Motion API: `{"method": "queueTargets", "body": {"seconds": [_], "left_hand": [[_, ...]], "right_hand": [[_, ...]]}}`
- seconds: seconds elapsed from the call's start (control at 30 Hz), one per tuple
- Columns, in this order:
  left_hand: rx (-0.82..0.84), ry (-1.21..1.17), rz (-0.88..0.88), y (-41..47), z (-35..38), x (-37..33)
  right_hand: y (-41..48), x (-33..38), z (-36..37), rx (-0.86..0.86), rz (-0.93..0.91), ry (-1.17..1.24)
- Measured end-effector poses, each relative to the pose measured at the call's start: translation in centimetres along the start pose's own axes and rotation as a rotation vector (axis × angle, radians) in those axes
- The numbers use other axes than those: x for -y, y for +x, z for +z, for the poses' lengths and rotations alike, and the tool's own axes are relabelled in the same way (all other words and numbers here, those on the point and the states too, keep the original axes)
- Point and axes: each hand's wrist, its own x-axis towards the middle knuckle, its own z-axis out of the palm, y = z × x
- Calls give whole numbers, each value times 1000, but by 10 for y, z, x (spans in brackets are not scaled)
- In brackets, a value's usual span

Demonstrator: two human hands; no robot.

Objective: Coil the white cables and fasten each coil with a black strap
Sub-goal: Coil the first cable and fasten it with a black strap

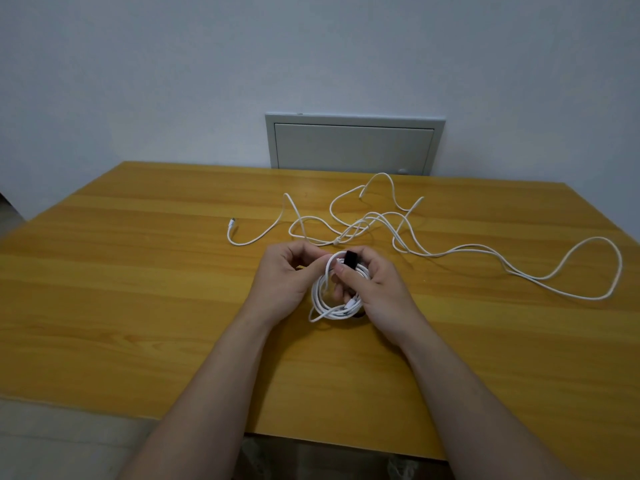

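Note:
A coiled white cable (334,308) is held just above the wooden table (138,289) at its middle. A black strap (350,259) wraps over the top of the coil. My right hand (377,289) grips the coil from the right, its thumb pressed on the strap. On the coil's upper left side, my left hand (284,278) pinches the cable with curled fingers. Loose white cables (450,251) lie tangled behind the hands and run to the right; one plug end (231,222) lies to the left.
A grey wall panel (353,147) sits behind the table's far edge. The table's near edge runs below my forearms, with floor visible under it.

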Motion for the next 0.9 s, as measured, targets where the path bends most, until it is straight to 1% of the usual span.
{"method": "queueTargets", "body": {"seconds": [0.17,0.43,0.67,0.9], "left_hand": [[-25,6,35,0,2,0],[-119,-25,67,2,6,0],[-204,-16,84,2,4,2],[-291,-71,61,5,1,1]], "right_hand": [[2,0,0,-24,8,45],[3,3,-3,-73,-2,89],[2,5,-3,-45,10,114],[2,8,-2,-50,3,146]]}}
